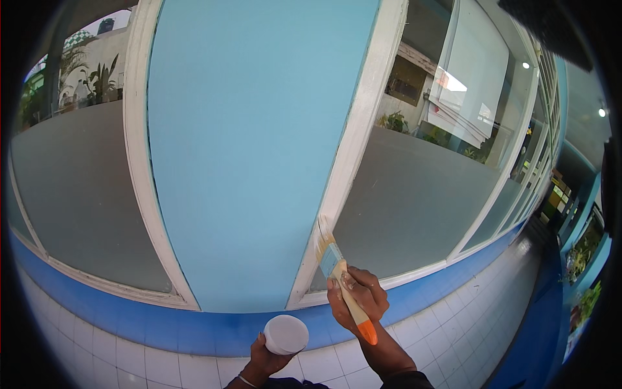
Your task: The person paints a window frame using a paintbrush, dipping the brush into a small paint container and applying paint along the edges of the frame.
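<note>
From the head view, the right hand [358, 297] sits at about five o'clock, fingers wrapped tight around a brush [339, 277] with an orange-tipped handle. Its bristles point up toward eleven o'clock and press against the white frame [353, 146] that runs beside the pale blue panel [253, 149]. At six o'clock the left hand [267, 358] cups a small white pot [286, 334] from below, fingers curled around it. Grey panes [414, 201] lie at three o'clock, white tiles [97, 343] along the bottom.
</note>
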Demonstrator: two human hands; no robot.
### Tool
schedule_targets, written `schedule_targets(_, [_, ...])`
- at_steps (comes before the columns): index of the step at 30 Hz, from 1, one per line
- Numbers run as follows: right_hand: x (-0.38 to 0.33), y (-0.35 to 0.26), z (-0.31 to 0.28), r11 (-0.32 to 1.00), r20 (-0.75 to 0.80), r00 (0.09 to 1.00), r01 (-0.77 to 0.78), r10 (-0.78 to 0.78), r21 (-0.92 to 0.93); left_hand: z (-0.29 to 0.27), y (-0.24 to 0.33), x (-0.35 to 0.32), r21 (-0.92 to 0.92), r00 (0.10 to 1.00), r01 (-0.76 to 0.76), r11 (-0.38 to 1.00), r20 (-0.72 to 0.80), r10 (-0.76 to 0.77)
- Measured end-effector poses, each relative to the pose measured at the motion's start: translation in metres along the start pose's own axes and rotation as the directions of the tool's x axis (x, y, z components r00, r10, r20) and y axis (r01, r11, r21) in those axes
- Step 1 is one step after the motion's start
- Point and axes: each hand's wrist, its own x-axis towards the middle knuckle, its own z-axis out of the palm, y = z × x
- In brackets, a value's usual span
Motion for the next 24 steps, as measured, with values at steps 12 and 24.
schedule_targets(12, [-0.046,-0.005,-0.044,0.882,0.231,0.883,-0.447,0.408,0.149,-0.011,-0.005,0.001,-0.039,1.000,-0.026,0.999,0.013,0.026])
schedule_targets(24, [-0.054,0.015,-0.106,-0.116,0.366,0.242,-0.673,0.899,0.731,-0.027,-0.036,0.020,-0.072,0.999,0.034,0.997,0.013,-0.034])
